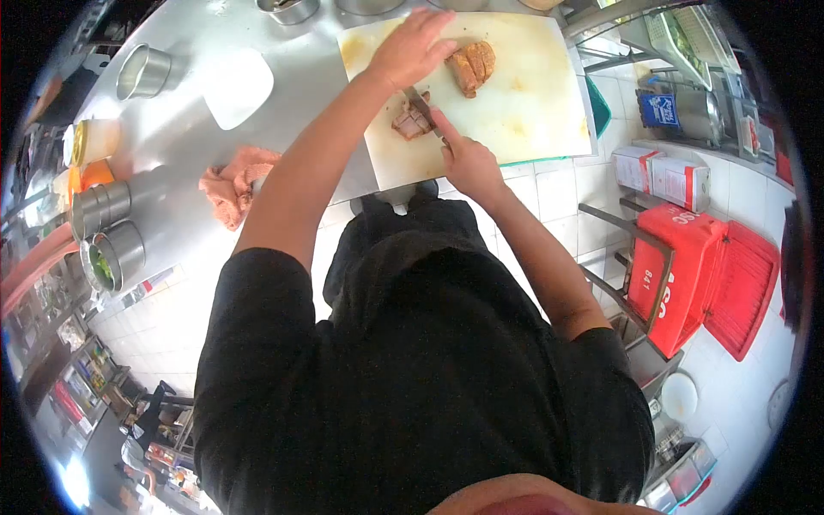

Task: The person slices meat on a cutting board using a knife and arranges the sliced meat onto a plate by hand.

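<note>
A knife (422, 106) is in my right hand (472, 166), its blade slanting up and left over the cutting board (541, 103). Beside the blade lies a small portion of sliced meat (410, 128), partly hidden by it. My left hand (415, 47) is over the upper part of the board with its fingers stretched out, holding nothing I can see. Just right of its fingertips sits a larger browned piece of meat (472, 68) with cuts across it. Whether the left fingers touch that piece I cannot tell.
A pink cloth (235, 184) and a white sheet-like item (239, 88) lie on the steel table (184, 129). Metal pots (144, 72) stand along its left side and far edge. On the right are a red cooler box (674, 275) with its lid open and a metal-framed stool (631, 257).
</note>
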Action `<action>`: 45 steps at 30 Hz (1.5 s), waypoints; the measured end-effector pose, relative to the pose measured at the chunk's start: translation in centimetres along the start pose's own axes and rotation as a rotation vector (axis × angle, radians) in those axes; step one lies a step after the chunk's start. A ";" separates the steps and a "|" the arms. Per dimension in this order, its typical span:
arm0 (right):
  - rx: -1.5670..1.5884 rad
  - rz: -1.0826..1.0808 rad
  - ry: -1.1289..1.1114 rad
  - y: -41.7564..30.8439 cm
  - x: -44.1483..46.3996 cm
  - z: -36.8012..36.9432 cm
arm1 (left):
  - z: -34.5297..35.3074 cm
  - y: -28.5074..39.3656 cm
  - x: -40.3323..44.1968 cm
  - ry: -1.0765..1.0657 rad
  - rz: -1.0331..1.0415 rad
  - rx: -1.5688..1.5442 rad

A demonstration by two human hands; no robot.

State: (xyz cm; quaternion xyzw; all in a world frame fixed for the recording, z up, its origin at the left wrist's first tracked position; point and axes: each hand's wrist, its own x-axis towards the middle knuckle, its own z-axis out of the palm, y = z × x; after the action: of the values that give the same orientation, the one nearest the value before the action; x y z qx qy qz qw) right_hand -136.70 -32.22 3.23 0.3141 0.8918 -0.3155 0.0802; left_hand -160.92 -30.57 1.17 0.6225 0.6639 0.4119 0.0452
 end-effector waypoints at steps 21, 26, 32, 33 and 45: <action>0.001 -0.162 0.017 -1.2 -2.5 0.6 | -6.5 1.7 -1.7 0.239 -0.058 0.023; -0.009 -0.071 -0.067 -2.2 -2.2 -0.4 | -5.6 1.9 -0.2 0.165 -0.024 0.024; -0.019 -0.026 -0.083 -1.3 -1.2 1.6 | 0.1 -1.3 -4.2 -0.140 -0.134 0.085; -0.018 -0.034 -0.070 -1.2 -1.6 1.9 | -0.7 0.3 -4.3 -0.172 -0.189 0.056; -0.126 -0.081 0.001 -2.4 -2.3 1.3 | -1.3 1.4 -3.5 0.096 0.062 -0.027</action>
State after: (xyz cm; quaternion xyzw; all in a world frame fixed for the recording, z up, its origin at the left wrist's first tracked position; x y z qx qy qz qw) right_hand -136.41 -35.62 4.26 0.2724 0.9219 -0.2616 0.0864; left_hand -159.75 -34.41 1.27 0.6218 0.6399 0.4514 0.0091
